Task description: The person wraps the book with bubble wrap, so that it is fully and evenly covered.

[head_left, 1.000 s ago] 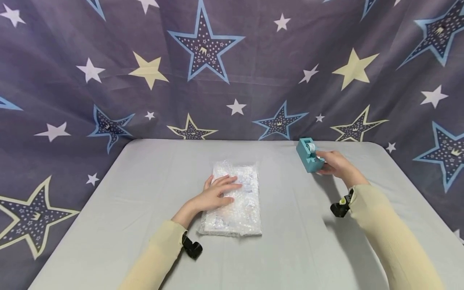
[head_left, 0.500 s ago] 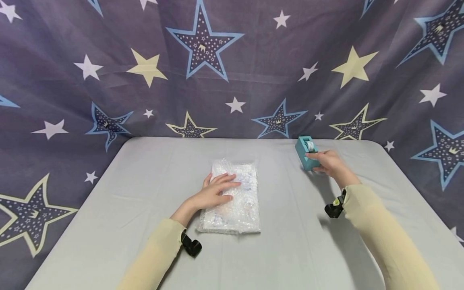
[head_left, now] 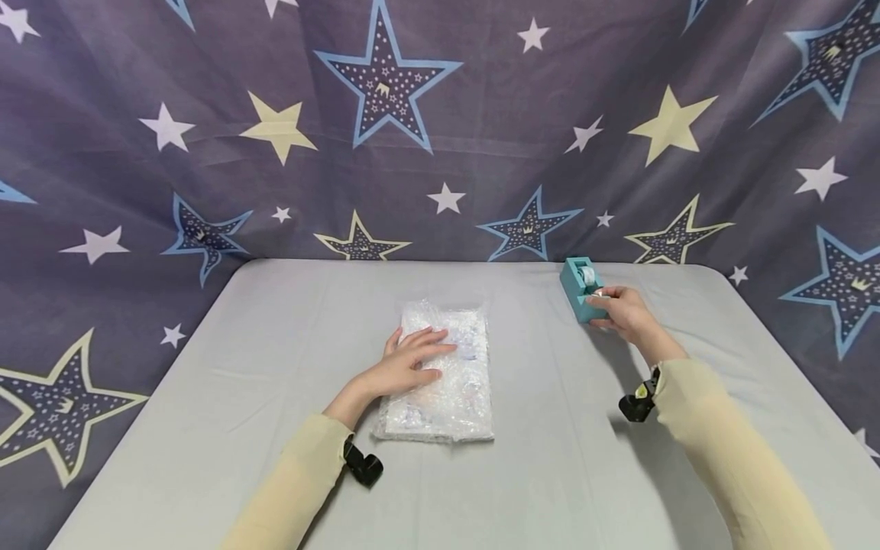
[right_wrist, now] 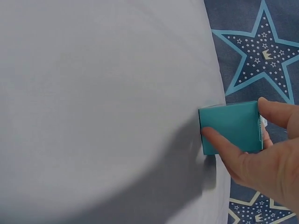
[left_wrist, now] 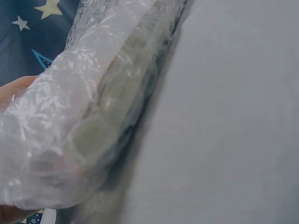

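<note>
My left hand point(head_left: 406, 370) rests with spread fingers on a flat package wrapped in bubble wrap point(head_left: 470, 397), near the middle of the table. Close up in the left wrist view, the clear bubble wrap point(left_wrist: 51, 102) covers much of that hand's surroundings. At the back right of the table stands a teal tape dispenser point(head_left: 572, 286) with a roll of clear tape point(head_left: 587, 275) in it. My right hand point(head_left: 622, 313) grips its near end, around the cutter. The right wrist view shows fingers on two sides of the dispenser's teal end face point(right_wrist: 229, 128); the tape's loose end is unclear.
A pale grey cloth covers the table point(head_left: 309, 321). Behind it and along both sides hangs a dark curtain point(head_left: 481, 114) with a star print. Black cameras are strapped at the left wrist point(head_left: 363, 466) and the right wrist point(head_left: 638, 405).
My right hand's fingers reached further over the dispenser, then drew back slightly to its near end. The left hand and the package stay in place. The head view shifted a little.
</note>
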